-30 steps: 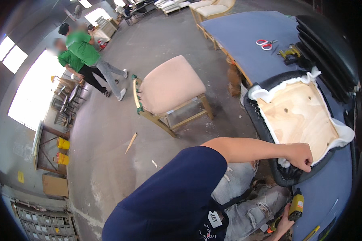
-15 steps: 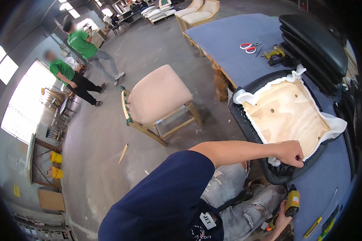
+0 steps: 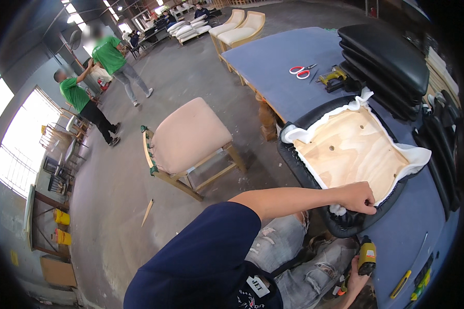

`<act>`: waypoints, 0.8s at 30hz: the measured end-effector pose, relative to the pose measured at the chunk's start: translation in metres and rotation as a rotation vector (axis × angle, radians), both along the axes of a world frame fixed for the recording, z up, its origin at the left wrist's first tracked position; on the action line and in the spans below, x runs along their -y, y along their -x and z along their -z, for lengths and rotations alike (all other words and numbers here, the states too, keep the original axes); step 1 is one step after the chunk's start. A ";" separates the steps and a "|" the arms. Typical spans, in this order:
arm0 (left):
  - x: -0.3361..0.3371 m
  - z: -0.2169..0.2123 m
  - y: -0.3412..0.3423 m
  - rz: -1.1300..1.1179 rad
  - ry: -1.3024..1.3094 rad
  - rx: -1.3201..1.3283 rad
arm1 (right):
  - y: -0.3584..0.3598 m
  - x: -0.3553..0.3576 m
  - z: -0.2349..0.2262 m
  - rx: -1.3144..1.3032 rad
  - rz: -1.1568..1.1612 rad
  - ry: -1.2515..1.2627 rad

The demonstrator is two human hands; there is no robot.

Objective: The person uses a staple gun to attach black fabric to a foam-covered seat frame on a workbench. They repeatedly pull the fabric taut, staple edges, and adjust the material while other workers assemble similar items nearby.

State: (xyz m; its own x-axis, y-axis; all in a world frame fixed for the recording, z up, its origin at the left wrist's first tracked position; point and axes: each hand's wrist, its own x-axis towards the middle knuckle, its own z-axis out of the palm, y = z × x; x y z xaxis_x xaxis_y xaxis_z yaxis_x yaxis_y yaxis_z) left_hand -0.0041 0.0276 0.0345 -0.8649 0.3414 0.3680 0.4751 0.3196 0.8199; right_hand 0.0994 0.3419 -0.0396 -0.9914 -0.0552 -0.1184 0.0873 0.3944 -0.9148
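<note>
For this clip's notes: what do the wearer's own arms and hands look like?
The left arm wears a plain navy-blue short sleeve that ends above the elbow, leaving the left forearm bare. The left hand and right hand show no gloves. Any sleeve on the right arm is out of view.

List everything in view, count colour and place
Table: one, blue, right
Seat pad: one, black, white and wood, table edge
Handheld tool: one, yellow and black, lower right
Scissors: one, red and white, table
Second tool: one, yellow and black, near scissors
Padded pieces: several, black, stacked, table's right
Slim tool: one, yellow, table's near end
Chair: one, pinkish, centre
Far chairs: two, cream, beyond table
Buckets: two, yellow, far left
Box: one, brown, below buckets
People: two nearest, in green, upper left
Left hand: one, bare, closed at pad edge
Right hand: one, bare, around handheld tool
</note>
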 end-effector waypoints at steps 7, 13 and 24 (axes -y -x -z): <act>-0.002 0.001 0.001 -0.013 -0.007 0.003 | 0.000 -0.004 0.019 -0.092 0.013 0.071; -0.002 0.000 0.000 -0.013 -0.019 0.007 | 0.002 -0.009 0.020 -0.043 -0.002 0.032; 0.000 -0.007 -0.004 0.040 0.010 0.055 | -0.003 -0.009 0.022 -0.061 -0.005 0.049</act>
